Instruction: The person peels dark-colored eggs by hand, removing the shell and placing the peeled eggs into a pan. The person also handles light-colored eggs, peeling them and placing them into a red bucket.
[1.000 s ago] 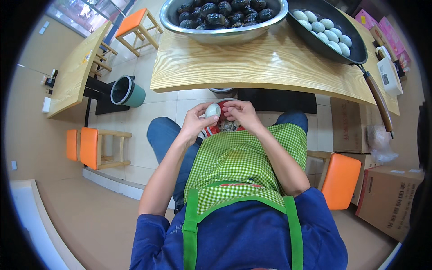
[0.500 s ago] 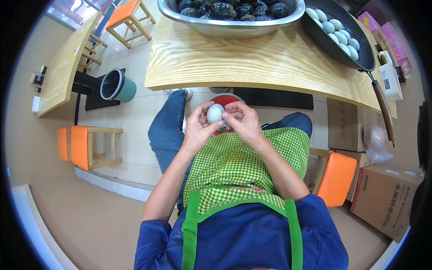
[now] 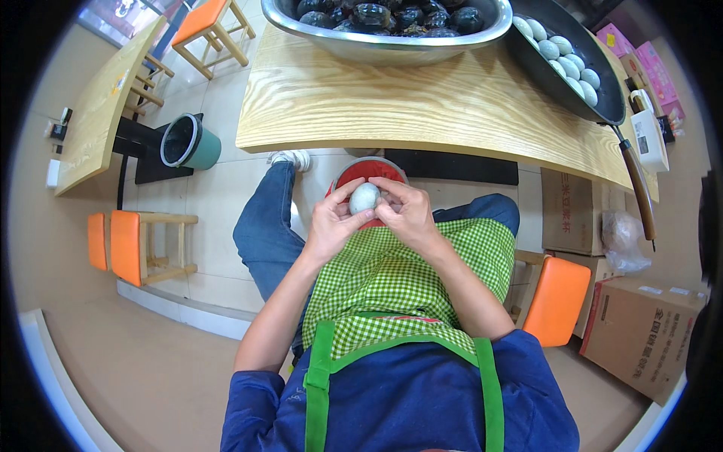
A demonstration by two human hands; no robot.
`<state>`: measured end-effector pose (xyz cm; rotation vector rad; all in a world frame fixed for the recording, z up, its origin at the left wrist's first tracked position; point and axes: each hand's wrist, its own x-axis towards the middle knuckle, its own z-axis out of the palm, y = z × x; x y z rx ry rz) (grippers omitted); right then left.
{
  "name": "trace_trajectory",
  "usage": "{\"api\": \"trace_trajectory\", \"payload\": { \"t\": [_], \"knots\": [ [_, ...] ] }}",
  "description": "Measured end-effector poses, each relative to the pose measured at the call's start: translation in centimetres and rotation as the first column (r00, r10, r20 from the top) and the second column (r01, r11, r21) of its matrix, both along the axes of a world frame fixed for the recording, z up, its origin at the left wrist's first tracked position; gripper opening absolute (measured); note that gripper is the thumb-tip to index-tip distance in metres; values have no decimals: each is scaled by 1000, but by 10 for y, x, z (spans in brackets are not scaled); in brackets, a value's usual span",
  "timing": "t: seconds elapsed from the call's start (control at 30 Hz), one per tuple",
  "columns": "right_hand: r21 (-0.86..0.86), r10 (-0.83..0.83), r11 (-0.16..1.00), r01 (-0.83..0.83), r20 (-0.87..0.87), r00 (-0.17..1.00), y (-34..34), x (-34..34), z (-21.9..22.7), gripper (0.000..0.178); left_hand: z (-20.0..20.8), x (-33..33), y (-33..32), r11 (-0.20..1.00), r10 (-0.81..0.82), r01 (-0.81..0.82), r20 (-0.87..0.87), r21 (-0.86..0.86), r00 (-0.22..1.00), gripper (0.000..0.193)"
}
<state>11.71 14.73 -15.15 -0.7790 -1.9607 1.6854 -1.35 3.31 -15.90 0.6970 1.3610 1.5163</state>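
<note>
A pale grey-blue egg [image 3: 364, 199] is held up between my two hands, over a red bucket [image 3: 348, 175] that stands on the floor between my legs. My left hand [image 3: 334, 224] has its fingers and thumb closed around the egg's left side. From the other side my right hand [image 3: 409, 216] pinches the egg with thumb and fingertips. On the table beyond, a metal basin [image 3: 392, 50] holds many dark, glossy peeled eggs [image 3: 373, 15]. To its right, a black pan [image 3: 520, 47] carries several pale unpeeled eggs [image 3: 569, 68].
The wooden table's [image 3: 324, 113] front edge lies just past my hands, and the pan's brown handle [image 3: 639, 188] sticks out over its right end. A green bin [image 3: 202, 149] and orange chairs [image 3: 128, 248] stand to the left. Cardboard boxes [image 3: 640, 331] are stacked at the right.
Both hands have lowered slightly toward me with the egg, and my right fingers have closed in on it. My left leg has swung outward, and more of the red bucket shows.
</note>
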Motion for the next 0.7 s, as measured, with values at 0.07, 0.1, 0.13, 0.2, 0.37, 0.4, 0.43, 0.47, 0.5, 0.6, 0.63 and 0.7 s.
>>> {"api": "trace_trajectory", "payload": {
  "t": [0.07, 0.1, 0.13, 0.2, 0.37, 0.4, 0.43, 0.47, 0.5, 0.6, 0.63, 0.7],
  "knots": [
    [26, -39, 999, 39, 2, 999, -1, 0, -7, 38, -2, 1, 2, 1000, -2, 3, -15, 4, 1000, 58],
    [30, -56, 998, 56, -1, 998, -2, 0, -9, 38, 0, 2, 3, 1000, -3, 3, -14, -1, 1000, 59],
    [34, -73, 997, 73, -4, 997, -2, 0, -10, 38, 2, 3, 4, 1000, -4, 4, -12, -6, 1000, 59],
    [57, -84, 995, 83, 7, 996, -1, 2, -13, 37, 1, 4, 5, 1000, 0, 0, -5, 7, 1000, 59],
    [119, -147, 980, 157, -85, 985, 0, 1, -22, 35, 9, 5, 5, 1000, 0, 0, -2, 11, 1000, 61],
    [108, -152, 981, 161, -89, 984, -2, 1, -19, 35, 9, 4, 5, 1000, 9, -9, 14, 21, 1000, 61],
    [99, -154, 982, 163, -92, 984, -1, 1, -18, 36, 9, 4, 6, 999, 19, -20, 29, 33, 999, 61],
    [34, -156, 986, 161, -124, 980, -1, 1, -17, 35, 9, 4, 7, 999, 29, -31, 45, 44, 999, 61],
    [-31, -160, 987, 157, -155, 975, -1, 0, -17, 34, 9, 3, 9, 998, 48, -50, 50, 33, 998, 61],
    [-164, -171, 975, 147, -144, 975, 0, 3, -18, 25, 5, 4, 11, 995, 100, -101, 78, 13, 992, 61],
    [-199, -175, 969, 148, -125, 977, -1, 4, -17, 22, 5, 4, 10, 994, 108, -110, 86, 21, 990, 61],
    [-309, -109, 948, 76, -89, 990, -2, 4, -10, 16, 3, 4, 7, 992, 124, -126, 65, 25, 990, 61]
  ]
}}
